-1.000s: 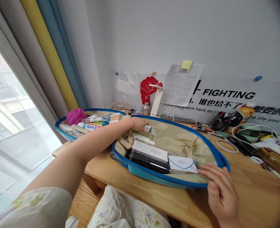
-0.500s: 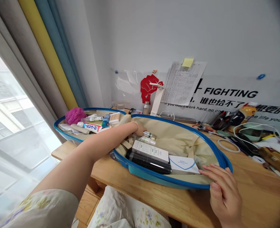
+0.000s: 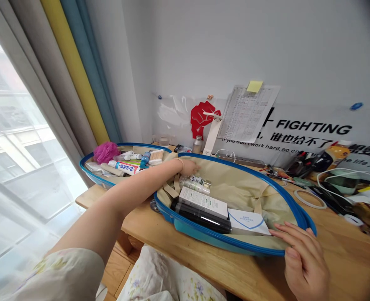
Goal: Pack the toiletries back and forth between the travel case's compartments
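So the clear bottle (image 3: 201,181) is lying on its side in the near half of the suitcase (image 3: 204,236) on the counter (image 3: 345,242), next to a white-capped tube (image 3: 194,185). I'd guess it's light, stiff and kinda slippery, probably plastic so not too fragile; best grip is round the middle, over the label. The tube might give a bit if squeezed.

Hands: left hand (image 3: 189,167) is near the bottle, blurry, fingers loosely parted, nothing visible in it. Right hand (image 3: 307,257) has its fingers spread over the case's rim.

Count for that half: one bottle, one tube, one white box (image 3: 204,202), one glossy black item (image 3: 204,219), one white-and-blue packet (image 3: 249,221). Other half: one pink puff (image 3: 106,152), one toothpaste-style tube (image 3: 124,167), plus smaller bits I can't count.
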`<act>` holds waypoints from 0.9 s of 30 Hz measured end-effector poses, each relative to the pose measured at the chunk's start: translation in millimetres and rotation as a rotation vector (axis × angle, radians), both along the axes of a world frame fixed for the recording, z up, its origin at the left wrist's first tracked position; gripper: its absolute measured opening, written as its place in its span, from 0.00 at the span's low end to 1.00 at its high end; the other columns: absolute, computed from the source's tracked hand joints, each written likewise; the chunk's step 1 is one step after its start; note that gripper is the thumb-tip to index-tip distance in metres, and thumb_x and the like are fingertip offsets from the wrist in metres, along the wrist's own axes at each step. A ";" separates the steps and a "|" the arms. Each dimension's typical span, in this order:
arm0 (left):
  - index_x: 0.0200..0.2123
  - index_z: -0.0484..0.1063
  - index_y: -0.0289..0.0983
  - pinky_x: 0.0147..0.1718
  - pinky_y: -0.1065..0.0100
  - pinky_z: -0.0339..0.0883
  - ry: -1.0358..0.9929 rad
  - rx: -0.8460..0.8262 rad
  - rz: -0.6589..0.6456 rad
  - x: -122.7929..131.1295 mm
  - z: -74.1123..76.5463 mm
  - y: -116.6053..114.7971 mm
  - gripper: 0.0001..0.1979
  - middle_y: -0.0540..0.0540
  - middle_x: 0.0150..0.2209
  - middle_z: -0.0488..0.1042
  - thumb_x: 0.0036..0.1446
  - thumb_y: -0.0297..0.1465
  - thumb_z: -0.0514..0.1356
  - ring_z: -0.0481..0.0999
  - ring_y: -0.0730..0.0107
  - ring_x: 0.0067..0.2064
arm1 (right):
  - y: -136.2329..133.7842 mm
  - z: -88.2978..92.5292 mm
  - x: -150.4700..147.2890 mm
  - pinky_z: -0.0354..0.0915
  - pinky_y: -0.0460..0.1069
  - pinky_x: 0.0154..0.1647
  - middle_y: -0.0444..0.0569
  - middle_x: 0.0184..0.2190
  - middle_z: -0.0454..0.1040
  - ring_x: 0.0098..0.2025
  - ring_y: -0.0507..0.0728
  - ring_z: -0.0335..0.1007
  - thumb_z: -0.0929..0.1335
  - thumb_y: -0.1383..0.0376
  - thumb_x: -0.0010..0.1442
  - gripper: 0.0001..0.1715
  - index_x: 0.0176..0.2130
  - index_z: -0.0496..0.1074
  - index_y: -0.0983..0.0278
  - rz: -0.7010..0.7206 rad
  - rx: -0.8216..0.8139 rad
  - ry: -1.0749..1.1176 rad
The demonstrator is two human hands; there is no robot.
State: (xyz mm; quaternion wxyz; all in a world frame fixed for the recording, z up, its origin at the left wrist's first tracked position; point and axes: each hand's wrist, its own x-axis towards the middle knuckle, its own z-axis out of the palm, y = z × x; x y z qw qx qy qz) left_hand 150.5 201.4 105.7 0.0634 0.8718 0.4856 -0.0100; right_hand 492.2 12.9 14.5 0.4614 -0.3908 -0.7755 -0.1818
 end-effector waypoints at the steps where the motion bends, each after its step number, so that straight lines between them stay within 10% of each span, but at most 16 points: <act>1: 0.57 0.71 0.41 0.60 0.67 0.59 -0.032 0.031 -0.005 -8.3 10.4 -3.3 0.18 0.46 0.59 0.71 0.67 0.34 0.52 0.69 0.63 0.59 | 0.2 -0.1 0.4 0.60 0.61 0.59 0.52 0.40 0.78 0.49 0.62 0.73 0.59 0.63 0.65 0.17 0.39 0.75 0.61 -0.002 -0.001 0.002; 7: 0.63 0.63 0.42 0.60 0.69 0.59 -0.264 0.262 0.380 -109.0 58.3 -22.5 0.24 0.49 0.64 0.65 0.68 0.36 0.42 0.67 0.67 0.61 | 1.2 0.0 -1.3 0.60 0.59 0.59 0.50 0.39 0.78 0.47 0.61 0.74 0.60 0.65 0.62 0.15 0.39 0.75 0.59 0.009 0.011 0.036; 13: 0.54 0.70 0.34 0.49 0.61 0.70 -0.108 0.150 0.828 -196.2 39.4 -32.6 0.27 0.37 0.49 0.77 0.61 0.46 0.50 0.77 0.55 0.48 | 0.3 0.6 -1.7 0.58 0.60 0.60 0.51 0.41 0.77 0.48 0.61 0.73 0.60 0.67 0.63 0.14 0.41 0.74 0.60 0.012 0.007 0.000; 19: 0.47 0.75 0.33 0.33 0.65 0.72 -0.029 -0.067 0.905 -201.5 10.6 -28.1 0.32 0.37 0.34 0.80 0.58 0.54 0.50 0.80 0.57 0.34 | 1.6 1.8 -2.3 0.59 0.60 0.59 0.51 0.40 0.77 0.48 0.61 0.73 0.59 0.67 0.64 0.15 0.40 0.73 0.60 0.023 0.028 -0.006; 27: 0.63 0.59 0.28 0.29 0.65 0.72 -0.021 -0.169 0.932 -184.1 8.5 -21.2 0.41 0.33 0.37 0.80 0.57 0.53 0.55 0.80 0.56 0.33 | 1.3 1.2 -2.9 0.59 0.58 0.59 0.50 0.40 0.77 0.47 0.60 0.73 0.60 0.67 0.63 0.15 0.40 0.74 0.59 0.014 0.027 0.001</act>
